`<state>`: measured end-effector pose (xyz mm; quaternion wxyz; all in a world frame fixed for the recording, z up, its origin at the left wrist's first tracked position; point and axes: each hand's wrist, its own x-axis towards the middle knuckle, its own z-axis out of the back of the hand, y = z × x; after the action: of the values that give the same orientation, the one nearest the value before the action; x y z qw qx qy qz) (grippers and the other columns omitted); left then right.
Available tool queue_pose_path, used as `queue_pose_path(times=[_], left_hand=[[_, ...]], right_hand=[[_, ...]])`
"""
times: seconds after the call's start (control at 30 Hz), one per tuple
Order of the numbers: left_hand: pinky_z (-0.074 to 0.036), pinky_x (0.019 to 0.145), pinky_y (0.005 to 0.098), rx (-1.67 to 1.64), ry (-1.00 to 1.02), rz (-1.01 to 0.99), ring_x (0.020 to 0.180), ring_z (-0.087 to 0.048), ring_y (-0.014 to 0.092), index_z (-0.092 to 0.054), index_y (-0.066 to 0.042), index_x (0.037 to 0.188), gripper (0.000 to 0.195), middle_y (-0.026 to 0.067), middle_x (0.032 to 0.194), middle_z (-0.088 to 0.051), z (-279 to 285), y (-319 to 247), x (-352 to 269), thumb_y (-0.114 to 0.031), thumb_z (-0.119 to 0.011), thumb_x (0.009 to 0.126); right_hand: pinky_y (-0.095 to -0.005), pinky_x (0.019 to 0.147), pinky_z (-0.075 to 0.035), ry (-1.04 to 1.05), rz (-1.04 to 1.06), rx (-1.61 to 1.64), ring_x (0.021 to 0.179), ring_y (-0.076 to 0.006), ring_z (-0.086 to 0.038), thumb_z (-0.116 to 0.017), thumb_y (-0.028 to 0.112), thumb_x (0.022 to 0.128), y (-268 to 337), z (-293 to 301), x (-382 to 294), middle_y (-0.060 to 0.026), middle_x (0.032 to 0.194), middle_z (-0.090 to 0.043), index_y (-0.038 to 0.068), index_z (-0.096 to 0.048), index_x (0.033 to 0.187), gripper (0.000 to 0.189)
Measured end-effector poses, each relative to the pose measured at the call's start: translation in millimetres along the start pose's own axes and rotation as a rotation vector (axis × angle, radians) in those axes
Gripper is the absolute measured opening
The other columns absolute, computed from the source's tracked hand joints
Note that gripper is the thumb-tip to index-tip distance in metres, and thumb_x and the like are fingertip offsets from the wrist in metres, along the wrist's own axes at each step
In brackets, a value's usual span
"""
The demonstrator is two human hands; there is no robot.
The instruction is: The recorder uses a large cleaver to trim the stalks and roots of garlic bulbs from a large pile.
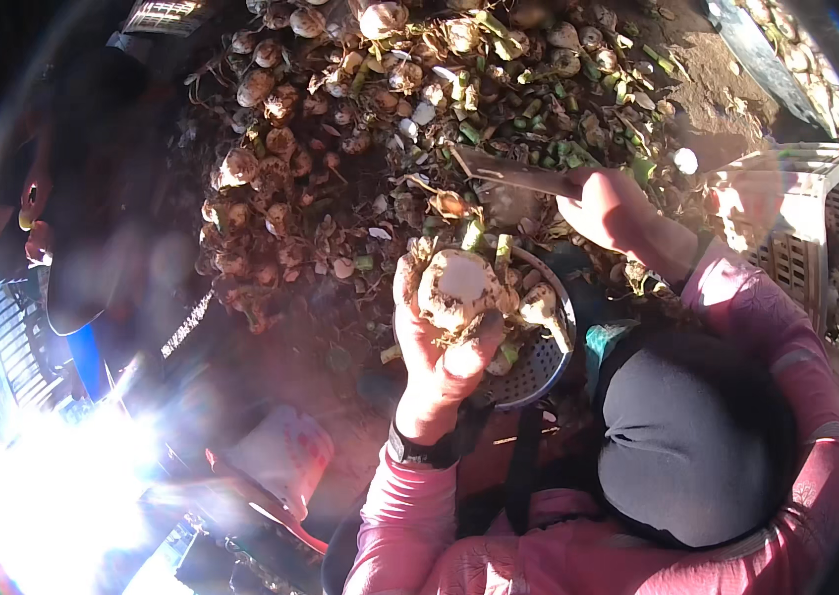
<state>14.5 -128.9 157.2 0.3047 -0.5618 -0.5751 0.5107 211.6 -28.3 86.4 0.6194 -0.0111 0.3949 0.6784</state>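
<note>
My left hand point(440, 349) holds a large, soil-stained plant bulb point(460, 286), its pale, flat cut face turned up and roots hanging by my thumb. My right hand point(612, 212) grips a knife by its handle. The knife's broad blade point(505, 172) points left, apart from the bulb and above loose trimmings. Below my left hand is a round perforated basket point(527, 387) with a blue-white rim, holding several bulbs with short stalks. One such bulb point(540, 305) lies against its right side. The left part of the basket is hidden behind my hand and wrist.
A heap of dirty bulbs point(278, 104) and cut green stalks point(538, 119) spreads ahead. To the right stands a slatted plastic crate point(798, 245). At the left, another person's hand point(36, 197) shows in shadow. Strong glare covers the lower left, near a whitish container point(285, 450).
</note>
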Motion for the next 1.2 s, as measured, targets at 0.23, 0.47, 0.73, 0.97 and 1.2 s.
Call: queue_pose_path(times=[0.23,0.47,0.73,0.97,1.2], left_hand=[[-0.039,0.090,0.0349,0.104,-0.079,-0.050,0.106,-0.043,0.020,-0.028,-0.008,0.128,0.082,0.0074,0.117,-0.041,6,-31,1,-0.002,-0.073,0.060],[-0.040,0.084,0.0282,-0.054,-0.209,-0.009,0.095,-0.047,0.014,-0.038,-0.006,0.117,0.056,0.0046,0.107,-0.046,-28,-43,13,-0.002,-0.065,0.069],[-0.041,0.084,0.0298,-0.054,0.093,0.345,0.098,-0.049,0.014,-0.040,-0.002,0.114,0.057,0.0078,0.107,-0.050,25,8,13,-0.010,-0.067,0.064],[-0.045,0.076,0.0314,-0.573,-0.178,0.355,0.092,-0.050,0.021,-0.045,-0.006,0.097,0.034,0.0071,0.099,-0.044,2,-58,56,0.006,-0.059,0.069],[-0.034,0.090,0.0392,1.264,0.805,-0.050,0.106,-0.044,0.030,-0.055,-0.007,0.100,0.046,0.0110,0.103,-0.051,59,-2,32,-0.019,-0.071,0.059]], right_hand=[[-0.0381,0.057,-0.045,-0.170,0.248,0.216,0.063,-0.0333,-0.057,-0.056,0.020,0.074,43,30,-31,-0.0152,0.065,-0.056,0.003,-0.057,0.078,0.018],[-0.0361,0.055,-0.043,-0.138,0.666,0.409,0.060,-0.0325,-0.055,-0.060,0.019,0.069,71,37,-25,-0.0154,0.064,-0.055,0.003,-0.059,0.076,0.017],[-0.0344,0.054,-0.042,0.128,0.340,0.236,0.054,-0.0300,-0.052,-0.060,0.020,0.069,25,-1,-17,-0.0153,0.060,-0.053,0.001,-0.059,0.078,0.021],[-0.0381,0.059,-0.044,0.194,0.054,0.093,0.063,-0.0338,-0.055,-0.054,0.021,0.071,-32,-17,12,-0.0187,0.068,-0.056,0.002,-0.059,0.079,0.021],[-0.0384,0.053,-0.042,-0.098,0.094,0.186,0.059,-0.0344,-0.055,-0.057,0.023,0.073,12,7,25,-0.0189,0.062,-0.054,0.000,-0.056,0.076,0.023]])
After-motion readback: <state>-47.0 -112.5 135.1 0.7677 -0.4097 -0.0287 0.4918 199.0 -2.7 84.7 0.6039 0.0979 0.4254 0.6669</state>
